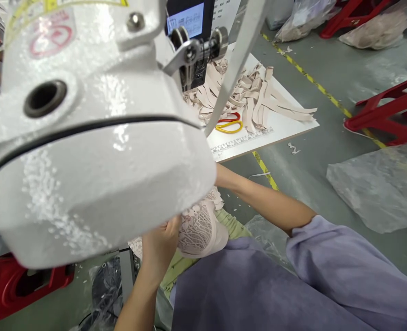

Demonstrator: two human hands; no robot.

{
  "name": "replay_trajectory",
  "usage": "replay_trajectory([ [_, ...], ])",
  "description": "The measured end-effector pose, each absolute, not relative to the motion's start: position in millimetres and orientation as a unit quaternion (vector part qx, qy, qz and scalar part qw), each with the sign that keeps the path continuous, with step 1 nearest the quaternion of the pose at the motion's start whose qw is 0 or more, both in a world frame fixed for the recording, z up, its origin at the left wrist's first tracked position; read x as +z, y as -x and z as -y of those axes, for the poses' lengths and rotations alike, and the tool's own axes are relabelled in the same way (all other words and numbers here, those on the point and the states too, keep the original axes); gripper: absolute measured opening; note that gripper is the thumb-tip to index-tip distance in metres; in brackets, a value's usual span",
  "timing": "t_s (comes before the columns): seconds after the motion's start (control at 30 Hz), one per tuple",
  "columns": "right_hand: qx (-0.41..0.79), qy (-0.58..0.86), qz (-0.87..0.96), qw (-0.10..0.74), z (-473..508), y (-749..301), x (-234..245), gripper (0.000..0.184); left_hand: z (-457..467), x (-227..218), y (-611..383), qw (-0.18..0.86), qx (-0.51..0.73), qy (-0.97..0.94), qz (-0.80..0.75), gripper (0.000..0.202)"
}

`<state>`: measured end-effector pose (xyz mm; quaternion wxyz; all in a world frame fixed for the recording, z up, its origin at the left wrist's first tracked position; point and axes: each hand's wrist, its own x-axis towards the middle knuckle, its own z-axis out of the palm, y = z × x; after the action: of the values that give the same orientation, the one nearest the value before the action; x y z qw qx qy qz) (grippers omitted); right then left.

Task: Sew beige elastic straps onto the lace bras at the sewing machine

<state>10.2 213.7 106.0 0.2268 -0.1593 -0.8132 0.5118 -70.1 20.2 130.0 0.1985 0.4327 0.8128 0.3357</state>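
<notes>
A pale pink lace bra (198, 230) hangs below the head of a white sewing machine (120, 174), one moulded cup facing me. My left hand (162, 246) is closed on the bra's lace at the left of the cup, its thumb uppermost; the machine head covers part of its fingers. From the right my other forearm reaches in behind the machine head. Only the wrist end of my right hand (221, 177) shows, above the bra, and its fingers are hidden. The needle area is out of sight behind the head.
On the white table (286, 133) lie a heap of beige fabric strips (258, 94), yellow-and-red-handled scissors (231, 126) and a clear ruler (241, 141). A pale tape (231, 73) runs down past the machine's control screen (189, 20). Red stools (389, 110) and plastic bags stand around.
</notes>
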Motion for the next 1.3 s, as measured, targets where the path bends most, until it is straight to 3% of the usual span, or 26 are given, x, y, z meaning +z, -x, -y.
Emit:
replay_trajectory([
  [0.5,0.542,0.133,0.805,0.202,-218,-8,103,0.010,-23,132,69,0.206,0.328,-0.420,-0.820,0.033],
  [1.0,0.561,0.115,0.800,0.180,-221,-7,107,0.015,-25,132,63,0.187,0.332,-0.393,-0.837,0.032],
  [1.3,0.538,0.104,0.799,0.248,-220,-5,86,0.016,-13,128,66,0.121,0.306,-0.445,-0.833,0.029],
])
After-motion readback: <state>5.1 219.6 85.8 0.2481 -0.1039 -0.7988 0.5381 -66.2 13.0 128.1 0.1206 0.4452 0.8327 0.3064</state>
